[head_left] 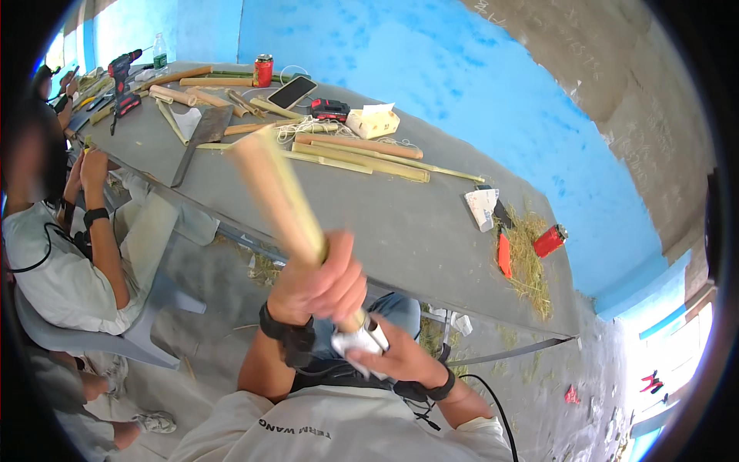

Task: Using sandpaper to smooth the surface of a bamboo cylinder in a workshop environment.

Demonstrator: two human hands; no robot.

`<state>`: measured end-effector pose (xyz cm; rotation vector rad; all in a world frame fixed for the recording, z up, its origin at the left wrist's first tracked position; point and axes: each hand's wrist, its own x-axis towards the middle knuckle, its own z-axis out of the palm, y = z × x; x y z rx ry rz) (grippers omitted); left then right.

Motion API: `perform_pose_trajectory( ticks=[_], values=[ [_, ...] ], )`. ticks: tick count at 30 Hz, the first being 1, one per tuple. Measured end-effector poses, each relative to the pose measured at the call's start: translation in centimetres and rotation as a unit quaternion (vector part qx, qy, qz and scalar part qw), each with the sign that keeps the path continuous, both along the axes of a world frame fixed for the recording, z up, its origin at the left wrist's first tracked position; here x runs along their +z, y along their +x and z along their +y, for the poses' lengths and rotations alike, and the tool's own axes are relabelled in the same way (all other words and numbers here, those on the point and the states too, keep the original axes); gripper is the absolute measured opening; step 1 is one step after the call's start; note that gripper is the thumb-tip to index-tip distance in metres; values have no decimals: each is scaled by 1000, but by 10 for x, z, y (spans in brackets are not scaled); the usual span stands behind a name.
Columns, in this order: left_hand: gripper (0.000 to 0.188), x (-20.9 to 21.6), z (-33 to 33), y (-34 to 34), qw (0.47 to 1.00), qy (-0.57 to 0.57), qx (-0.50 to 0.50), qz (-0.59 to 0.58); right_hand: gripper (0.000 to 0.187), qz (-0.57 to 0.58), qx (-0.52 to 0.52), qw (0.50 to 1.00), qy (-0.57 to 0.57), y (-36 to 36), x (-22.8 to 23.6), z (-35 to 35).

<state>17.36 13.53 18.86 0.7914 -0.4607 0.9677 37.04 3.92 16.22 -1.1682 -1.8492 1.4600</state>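
A thick piece of bamboo (281, 196) slants up and to the left in front of my body, its upper end over the near edge of the table. The fingers of my left hand (322, 281) are wrapped round it, slightly smeared by motion. Below, near my lap, my right hand (400, 356) pinches a folded white sheet (356, 341) against the lower end of the bamboo. Whether the sheet is paper or sandpaper I cannot tell. My fingers partly hide that end.
On the grey table (408, 239) lie several bamboo lengths (362, 158), a cleaver (208, 127), a phone (292, 92), a drill (122, 81) and a battery (329, 109). Shavings (527, 262) and a red can (550, 241) are at the right. A seated person (77, 254) works at left.
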Motion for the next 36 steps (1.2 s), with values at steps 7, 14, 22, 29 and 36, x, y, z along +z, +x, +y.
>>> perform_pose_trajectory(
  ticks=[7, 14, 22, 29, 36],
  values=[
    [22, 18, -11, 9, 964, -82, 235, 98, 47, -73, -138, 970, 184, -16, -15, 5],
    [26, 0, -5, 2, 992, -1, 117, 41, 47, -62, -107, 977, 172, -5, -10, 5],
    [26, 11, -23, 23, 945, -129, 263, 143, 54, -83, -149, 974, 152, -11, -22, 1],
    [30, 3, -15, 23, 986, 28, 146, 76, 46, 6, -28, 996, 85, 6, -2, 3],
    [22, -2, -14, 29, 982, -45, 115, 145, 39, -15, -103, 993, 57, 3, -21, 3]
  ],
)
